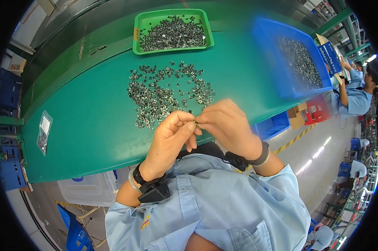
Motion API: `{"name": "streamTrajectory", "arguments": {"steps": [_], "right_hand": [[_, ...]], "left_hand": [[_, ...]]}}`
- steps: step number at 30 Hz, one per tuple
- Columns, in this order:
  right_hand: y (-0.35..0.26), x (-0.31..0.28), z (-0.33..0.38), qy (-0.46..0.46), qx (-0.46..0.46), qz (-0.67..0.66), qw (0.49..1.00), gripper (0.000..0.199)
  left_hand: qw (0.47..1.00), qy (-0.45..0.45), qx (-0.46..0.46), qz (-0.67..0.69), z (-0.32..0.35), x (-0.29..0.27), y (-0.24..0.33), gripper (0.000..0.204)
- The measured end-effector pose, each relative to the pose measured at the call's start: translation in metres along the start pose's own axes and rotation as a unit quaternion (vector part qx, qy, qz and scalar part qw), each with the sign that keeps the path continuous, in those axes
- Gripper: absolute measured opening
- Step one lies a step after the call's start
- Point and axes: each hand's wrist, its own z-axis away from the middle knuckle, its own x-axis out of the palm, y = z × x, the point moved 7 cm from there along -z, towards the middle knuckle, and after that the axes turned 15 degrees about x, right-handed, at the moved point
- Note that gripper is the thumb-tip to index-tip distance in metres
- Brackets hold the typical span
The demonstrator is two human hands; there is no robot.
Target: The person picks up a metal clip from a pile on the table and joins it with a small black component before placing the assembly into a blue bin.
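My left hand (172, 136) and my right hand (226, 125) meet over the near edge of the green table (92, 129). Between their pinched fingertips is a small metal part (196, 122), mostly covered by the fingers, so its exact shape is hard to make out. Just beyond the hands lies a loose spread of small silver and black metal parts (155, 100). Behind this spread, a light green tray (171, 52) holds a heap of similar-looking small parts.
At the right stands a blue bin (272, 54) with many small metal parts. A clear plastic bag (44, 131) lies at the table's left. Under the table are a translucent box (88, 190) and a blue crate (274, 127). A co-worker (354, 94) is at far right.
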Motion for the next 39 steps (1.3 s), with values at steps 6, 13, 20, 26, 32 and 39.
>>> {"name": "streamTrajectory", "arguments": {"steps": [6,13,20,26,32,39], "right_hand": [[0.005,0.001,0.003,0.029,0.018,-0.043,0.999,0.024],[0.008,0.004,0.010,0.025,0.031,-0.063,0.997,0.024],[0.009,0.005,0.016,0.015,0.058,-0.129,0.990,0.022],[0.010,0.005,0.017,-0.009,0.087,-0.196,0.977,0.023],[0.016,0.003,0.019,-0.006,0.088,-0.175,0.981,0.023],[0.015,0.001,0.018,0.006,0.084,-0.186,0.979,0.023]], "left_hand": [[0.996,0.017,0.016,0.081,0.001,0.006,0.000,0.016],[0.993,0.011,0.019,0.119,0.000,0.006,-0.008,0.015],[0.981,-0.005,0.006,0.193,0.000,0.009,-0.013,0.014],[0.970,-0.028,-0.002,0.241,0.001,0.015,-0.017,0.015],[0.986,-0.031,-0.007,0.161,-0.001,0.015,-0.017,0.017],[0.975,-0.014,-0.010,0.222,0.002,0.020,-0.014,0.017]]}}
